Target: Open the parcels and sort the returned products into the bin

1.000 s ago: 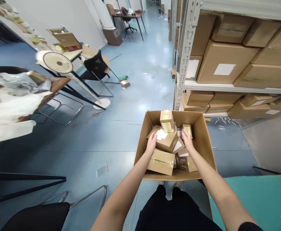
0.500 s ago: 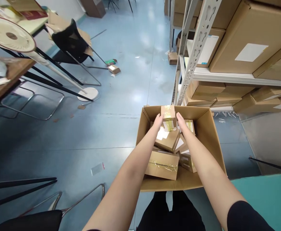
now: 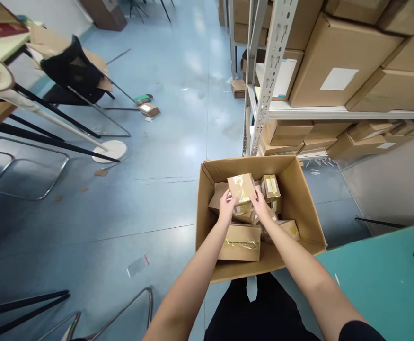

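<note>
Between my two hands is a small cardboard box (image 3: 241,187) with shiny clear tape across its top. My left hand (image 3: 227,205) grips its left side and my right hand (image 3: 259,203) its right side. It is over a large open carton (image 3: 308,208), above several other small boxes. Among those, a taped box (image 3: 242,242) lies near the carton's front, and a smaller box with a white label (image 3: 271,186) sits to the right of my right hand. My forearms cover part of the contents.
A metal shelf rack (image 3: 274,61) loaded with cardboard boxes stands at the right. A teal tabletop (image 3: 377,270) is at the lower right. On the left are a black chair (image 3: 70,66) and a white stand fan (image 3: 110,150). A plastic bag (image 3: 137,266) lies on the floor.
The box between my hands has come nearer to me and now shows more of its top. My hands moved with it. Boxes inside the carton lie differently, and the view has turned right.
</note>
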`<state>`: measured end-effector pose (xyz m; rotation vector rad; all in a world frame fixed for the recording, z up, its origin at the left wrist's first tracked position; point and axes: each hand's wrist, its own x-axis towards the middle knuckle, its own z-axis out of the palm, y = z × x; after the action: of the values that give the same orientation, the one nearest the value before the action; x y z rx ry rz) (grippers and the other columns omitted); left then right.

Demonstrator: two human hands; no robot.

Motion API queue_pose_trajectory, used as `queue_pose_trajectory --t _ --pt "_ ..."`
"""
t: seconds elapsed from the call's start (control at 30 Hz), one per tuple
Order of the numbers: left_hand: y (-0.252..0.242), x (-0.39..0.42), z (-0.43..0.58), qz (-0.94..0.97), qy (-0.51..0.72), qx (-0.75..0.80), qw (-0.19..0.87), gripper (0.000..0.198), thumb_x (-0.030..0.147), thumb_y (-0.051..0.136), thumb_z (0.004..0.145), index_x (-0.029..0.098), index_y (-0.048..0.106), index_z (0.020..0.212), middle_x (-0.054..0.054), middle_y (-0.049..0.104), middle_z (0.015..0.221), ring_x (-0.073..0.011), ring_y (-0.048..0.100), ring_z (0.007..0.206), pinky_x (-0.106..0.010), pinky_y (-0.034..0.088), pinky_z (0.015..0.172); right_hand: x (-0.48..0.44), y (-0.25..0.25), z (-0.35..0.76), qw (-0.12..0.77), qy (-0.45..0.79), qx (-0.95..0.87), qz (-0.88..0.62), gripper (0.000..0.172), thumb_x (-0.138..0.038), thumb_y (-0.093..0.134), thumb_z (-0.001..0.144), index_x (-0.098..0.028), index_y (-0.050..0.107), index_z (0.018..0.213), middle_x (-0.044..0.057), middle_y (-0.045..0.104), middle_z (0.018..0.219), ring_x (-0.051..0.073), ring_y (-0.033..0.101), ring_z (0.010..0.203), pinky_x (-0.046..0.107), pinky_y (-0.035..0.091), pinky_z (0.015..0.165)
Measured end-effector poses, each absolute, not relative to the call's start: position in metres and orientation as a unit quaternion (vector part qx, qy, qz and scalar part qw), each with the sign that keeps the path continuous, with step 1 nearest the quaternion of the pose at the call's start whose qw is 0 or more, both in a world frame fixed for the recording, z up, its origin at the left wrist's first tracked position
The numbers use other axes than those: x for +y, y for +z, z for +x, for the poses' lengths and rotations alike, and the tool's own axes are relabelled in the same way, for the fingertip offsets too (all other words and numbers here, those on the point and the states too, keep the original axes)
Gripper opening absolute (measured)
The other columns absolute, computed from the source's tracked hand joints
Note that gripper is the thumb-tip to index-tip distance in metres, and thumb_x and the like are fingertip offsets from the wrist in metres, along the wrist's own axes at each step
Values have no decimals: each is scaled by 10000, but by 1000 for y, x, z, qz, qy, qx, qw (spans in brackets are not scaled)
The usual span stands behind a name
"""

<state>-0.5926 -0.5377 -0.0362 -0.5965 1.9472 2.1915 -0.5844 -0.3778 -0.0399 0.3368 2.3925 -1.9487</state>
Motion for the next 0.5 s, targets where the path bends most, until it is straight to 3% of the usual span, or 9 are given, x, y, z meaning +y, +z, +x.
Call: queue_pose_trajectory --t 0.27,0.5 --pt "19 -521 -498 -130 740 650 119 664 410 725 807 286 536 1431 -87 587 1409 -260 609 1186 -391 512 1018 -368 17 -471 -64 -627 759 167 535 -511 589 909 -288 548 1394 81 593 1402 303 502 1342 463 411 1127" --pt "84 -480 -438 -36 737 651 180 707 466 749 792 308 513 1440 -91 559 1415 -286 561 1266 -383 516 1025 -332 88 -376 -174 -592 755 223 475 -461 563 955 -321 519 1406 72 564 1412 283 498 1348 458 403 1147"
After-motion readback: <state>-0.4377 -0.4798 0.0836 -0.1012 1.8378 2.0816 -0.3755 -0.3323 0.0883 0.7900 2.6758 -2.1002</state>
